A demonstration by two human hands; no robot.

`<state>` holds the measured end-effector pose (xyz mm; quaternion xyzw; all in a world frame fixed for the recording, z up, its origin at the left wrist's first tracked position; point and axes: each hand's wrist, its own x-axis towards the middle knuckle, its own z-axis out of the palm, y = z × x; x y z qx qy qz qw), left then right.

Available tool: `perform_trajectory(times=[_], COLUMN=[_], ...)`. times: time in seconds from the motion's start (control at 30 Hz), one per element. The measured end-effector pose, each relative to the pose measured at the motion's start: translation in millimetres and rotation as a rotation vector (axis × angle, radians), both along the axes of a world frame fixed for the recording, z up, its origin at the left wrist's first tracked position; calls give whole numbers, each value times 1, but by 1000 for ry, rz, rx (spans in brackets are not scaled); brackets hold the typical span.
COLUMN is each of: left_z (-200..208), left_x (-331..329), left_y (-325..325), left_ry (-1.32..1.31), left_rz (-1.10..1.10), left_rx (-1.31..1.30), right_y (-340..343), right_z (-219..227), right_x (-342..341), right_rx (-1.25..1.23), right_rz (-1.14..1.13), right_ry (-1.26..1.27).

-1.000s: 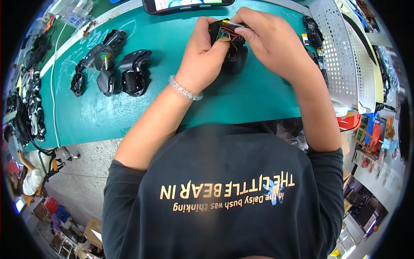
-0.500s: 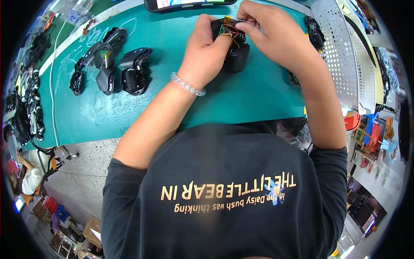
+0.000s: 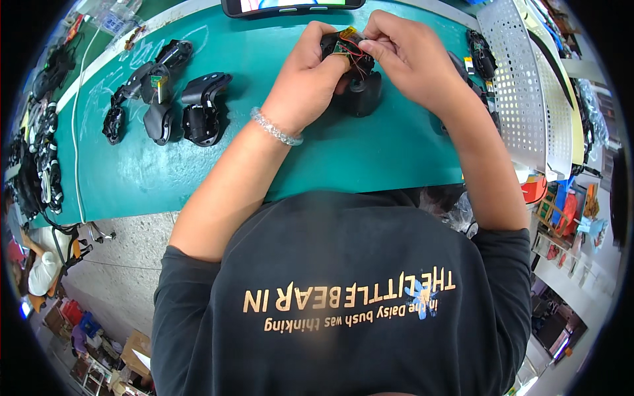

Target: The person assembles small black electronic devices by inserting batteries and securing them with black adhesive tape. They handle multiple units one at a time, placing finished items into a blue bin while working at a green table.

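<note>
My left hand grips an opened black plastic housing, its thumb lying across the front. Inside the housing a small green circuit board shows, along with thin red wires. A piece wrapped in yellow tape sticks up at the top. My right hand is closed in a pinch at the housing's upper right, beside the red wires. What lies between its fingertips is hidden. The housing's rounded lower part hangs just above or on the green table; I cannot tell which.
Several similar black housings lie on the green table to the left. More black parts lie at the right, by a white perforated basket. A screen device stands at the far edge. A white cable runs down the left.
My right hand has drawn in slightly, its fingertips now pinched closer to the wires. The housing has tilted a little, and the yellow-taped piece shows more. Several black parts at the right are less hidden.
</note>
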<state>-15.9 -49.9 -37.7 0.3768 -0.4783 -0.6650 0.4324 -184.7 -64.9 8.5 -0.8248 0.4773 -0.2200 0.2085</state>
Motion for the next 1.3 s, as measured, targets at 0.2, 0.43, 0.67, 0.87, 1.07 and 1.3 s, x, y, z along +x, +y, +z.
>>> perform_trajectory(times=[0.2, 0.43, 0.67, 0.87, 1.07, 1.3], left_z=[0, -7, -8, -4, -2, -6], left_x=[0, -3, -3, -1, -1, -2], left_y=[-3, -1, 0, 2, 4, 4], left_ry=[20, -26, -7, -172, -213, -230], left_rz=[-12, 23, -18, -36, -87, -55], left_rx=[6, -141, -193, -353, -349, -412], right_y=[6, 9, 18, 17, 19, 23], right_z=[-17, -21, -34, -37, -40, -42], right_x=[5, 0, 6, 2, -3, 1], right_rx=[-225, -363, 248, 424, 403, 431], right_rz=[-29, -14, -109, -40, -27, -66], right_ry=[20, -67, -482, -701, -720, -788])
